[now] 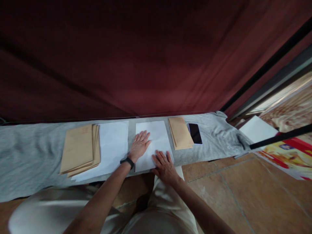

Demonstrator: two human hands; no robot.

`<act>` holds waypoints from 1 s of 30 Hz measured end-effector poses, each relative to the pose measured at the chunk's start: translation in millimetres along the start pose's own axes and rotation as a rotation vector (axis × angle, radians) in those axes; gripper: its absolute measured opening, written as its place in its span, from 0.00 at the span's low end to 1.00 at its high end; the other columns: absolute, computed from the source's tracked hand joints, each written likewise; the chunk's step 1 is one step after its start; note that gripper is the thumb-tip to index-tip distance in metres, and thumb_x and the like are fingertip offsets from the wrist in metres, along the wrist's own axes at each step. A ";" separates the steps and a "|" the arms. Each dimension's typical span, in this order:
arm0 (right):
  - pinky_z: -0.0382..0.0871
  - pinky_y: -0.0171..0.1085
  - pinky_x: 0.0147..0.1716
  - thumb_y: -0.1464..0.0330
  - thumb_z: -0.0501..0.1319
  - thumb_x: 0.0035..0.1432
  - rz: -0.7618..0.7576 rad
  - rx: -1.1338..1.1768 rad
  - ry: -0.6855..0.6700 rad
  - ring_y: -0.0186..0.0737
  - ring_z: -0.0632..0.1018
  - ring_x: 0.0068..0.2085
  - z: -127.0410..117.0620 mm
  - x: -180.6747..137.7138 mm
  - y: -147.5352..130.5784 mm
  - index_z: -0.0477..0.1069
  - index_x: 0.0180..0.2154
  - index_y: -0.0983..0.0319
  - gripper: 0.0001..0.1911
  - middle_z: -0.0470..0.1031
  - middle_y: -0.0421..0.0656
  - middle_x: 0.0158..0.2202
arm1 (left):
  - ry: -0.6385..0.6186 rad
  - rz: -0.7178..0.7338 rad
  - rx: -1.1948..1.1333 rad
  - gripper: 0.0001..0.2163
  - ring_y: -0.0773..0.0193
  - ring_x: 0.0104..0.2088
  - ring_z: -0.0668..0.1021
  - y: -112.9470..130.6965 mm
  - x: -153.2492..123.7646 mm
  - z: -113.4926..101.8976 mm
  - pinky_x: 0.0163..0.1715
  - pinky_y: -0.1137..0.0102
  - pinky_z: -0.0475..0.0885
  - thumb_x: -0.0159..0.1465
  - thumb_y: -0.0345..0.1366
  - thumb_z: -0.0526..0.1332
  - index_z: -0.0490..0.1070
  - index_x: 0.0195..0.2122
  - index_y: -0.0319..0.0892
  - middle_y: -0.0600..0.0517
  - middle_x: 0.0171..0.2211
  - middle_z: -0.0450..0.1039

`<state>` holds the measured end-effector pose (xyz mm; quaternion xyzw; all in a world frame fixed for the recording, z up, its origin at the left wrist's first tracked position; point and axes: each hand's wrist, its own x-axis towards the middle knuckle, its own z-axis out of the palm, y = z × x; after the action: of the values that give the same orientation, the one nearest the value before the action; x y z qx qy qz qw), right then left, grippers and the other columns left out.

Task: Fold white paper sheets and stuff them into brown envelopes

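A white sheet of paper [153, 130] lies on the grey cloth in front of me. My left hand [139, 145], with a dark band on its wrist, rests flat on the sheet's left part, fingers spread. On the sheet's near right corner lies my right hand [164, 165], its fingers stretched out. To the left is a stack of white paper [113, 139], partly under a pile of brown envelopes [78, 146]. Right of the sheet are a few more brown envelopes [180, 133].
A dark-screened phone [195, 134] lies beside the right envelopes. Grey cloth [216, 139] covers the narrow bench, with a dark red curtain [146, 65] behind it. At the right stand black bars [282, 136] and a colourful printed box [287, 156] above the tiled floor [226, 188].
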<state>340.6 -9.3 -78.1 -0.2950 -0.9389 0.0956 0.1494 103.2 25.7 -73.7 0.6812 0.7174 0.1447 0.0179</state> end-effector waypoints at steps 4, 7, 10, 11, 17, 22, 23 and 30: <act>0.46 0.64 0.70 0.61 0.62 0.68 -0.061 0.001 -0.047 0.56 0.60 0.71 -4.9 -5.7 6.5 0.59 0.69 0.59 0.32 0.57 0.53 0.72 | -0.028 0.108 0.024 0.27 0.50 0.73 0.56 11.4 -34.6 1.6 0.71 0.50 0.52 0.74 0.47 0.47 0.60 0.70 0.42 0.44 0.72 0.55; 0.47 0.63 0.70 0.62 0.62 0.67 -0.050 -0.001 -0.044 0.56 0.61 0.70 -4.1 -4.5 7.4 0.61 0.68 0.59 0.31 0.56 0.52 0.72 | -0.072 0.217 -0.005 0.25 0.55 0.73 0.57 22.3 -67.8 0.5 0.72 0.53 0.52 0.76 0.45 0.45 0.59 0.71 0.45 0.47 0.73 0.55; 0.47 0.63 0.70 0.61 0.64 0.66 -0.035 -0.001 -0.037 0.56 0.62 0.70 -1.8 -2.7 6.3 0.63 0.67 0.60 0.32 0.57 0.53 0.72 | -0.109 0.257 -0.050 0.24 0.59 0.72 0.59 28.1 -82.2 -2.8 0.71 0.55 0.54 0.76 0.43 0.43 0.57 0.71 0.45 0.48 0.72 0.57; 0.47 0.63 0.70 0.61 0.64 0.66 -0.033 -0.001 -0.035 0.56 0.62 0.70 -1.3 -2.4 5.9 0.63 0.67 0.60 0.31 0.58 0.53 0.72 | -0.122 0.261 -0.062 0.25 0.60 0.72 0.60 29.0 -80.1 -3.7 0.71 0.56 0.55 0.76 0.43 0.43 0.57 0.71 0.44 0.47 0.72 0.58; 0.48 0.64 0.69 0.61 0.63 0.67 -0.022 0.017 -0.044 0.56 0.64 0.69 -3.4 -2.7 4.0 0.63 0.67 0.60 0.30 0.67 0.54 0.67 | -0.207 0.323 -0.065 0.26 0.59 0.72 0.59 34.2 -18.9 1.4 0.71 0.57 0.54 0.76 0.46 0.42 0.59 0.71 0.42 0.46 0.71 0.58; 0.45 0.63 0.70 0.61 0.62 0.68 -0.040 -0.003 -0.010 0.56 0.61 0.70 -2.2 -4.1 3.5 0.56 0.70 0.57 0.34 0.59 0.53 0.71 | -0.154 0.376 -0.023 0.24 0.57 0.73 0.57 33.8 32.4 14.5 0.72 0.55 0.49 0.76 0.46 0.45 0.58 0.71 0.48 0.49 0.73 0.55; 0.45 0.63 0.70 0.61 0.61 0.68 -0.044 -0.005 -0.005 0.56 0.60 0.71 -1.6 -4.3 3.7 0.55 0.71 0.57 0.34 0.58 0.52 0.72 | -0.143 0.381 -0.017 0.24 0.57 0.73 0.57 32.5 40.6 16.5 0.72 0.54 0.48 0.76 0.46 0.45 0.58 0.71 0.49 0.50 0.73 0.55; 0.41 0.61 0.71 0.60 0.58 0.70 -0.048 -0.002 -0.002 0.53 0.59 0.71 -2.8 -3.9 4.1 0.51 0.72 0.56 0.34 0.55 0.50 0.73 | -0.189 0.319 0.031 0.26 0.55 0.74 0.54 23.7 93.0 22.8 0.72 0.52 0.45 0.75 0.49 0.44 0.56 0.72 0.52 0.52 0.73 0.53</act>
<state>346.8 -8.0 -77.4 -0.2722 -0.9460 0.0914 0.1503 124.7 122.0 -74.1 0.7973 0.5973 0.0699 0.0515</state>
